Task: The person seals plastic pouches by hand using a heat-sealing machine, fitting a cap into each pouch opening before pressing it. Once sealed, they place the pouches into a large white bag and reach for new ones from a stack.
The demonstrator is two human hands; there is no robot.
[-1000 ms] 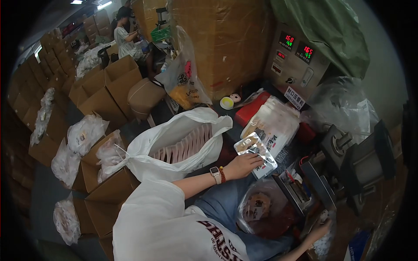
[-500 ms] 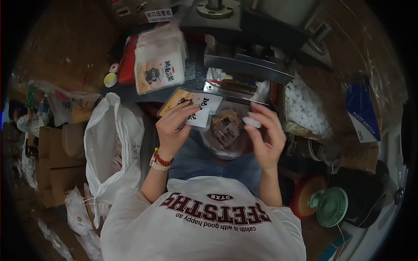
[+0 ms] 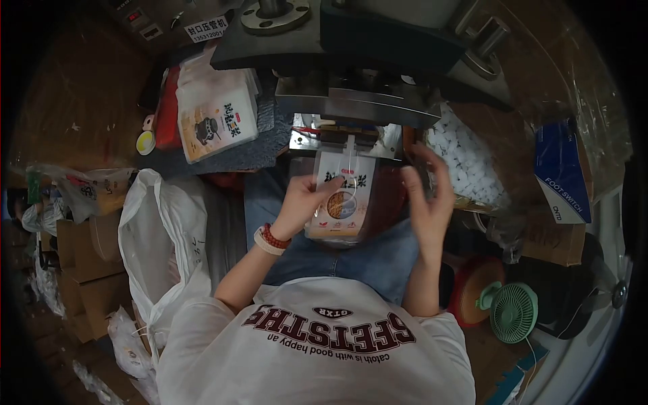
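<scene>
A white printed pouch [image 3: 345, 177] with a round window lies in front of the metal press. Its narrow top end [image 3: 350, 143] reaches up to the press's lower die [image 3: 317, 140]. My left hand [image 3: 298, 204] grips the pouch by its left edge, thumb across the printed front. To the right of the pouch, my right hand [image 3: 432, 199] is open, its fingers apart and slightly blurred, holding nothing. Above the pouch hangs the upper metal block [image 3: 358, 106] of the press, with a gap below it.
A stack of printed pouches [image 3: 219, 121] rests on a dark mat at left. Small white plastic pieces [image 3: 466, 158] fill a container at right. A white sack [image 3: 162, 233] stands by my left arm. A green fan [image 3: 514, 312] and a foot switch box [image 3: 561, 169] are at right.
The pouch has moved from a tilted position at left to upright before the press. My right hand has let go of a small white piece and opened. The view has shifted.
</scene>
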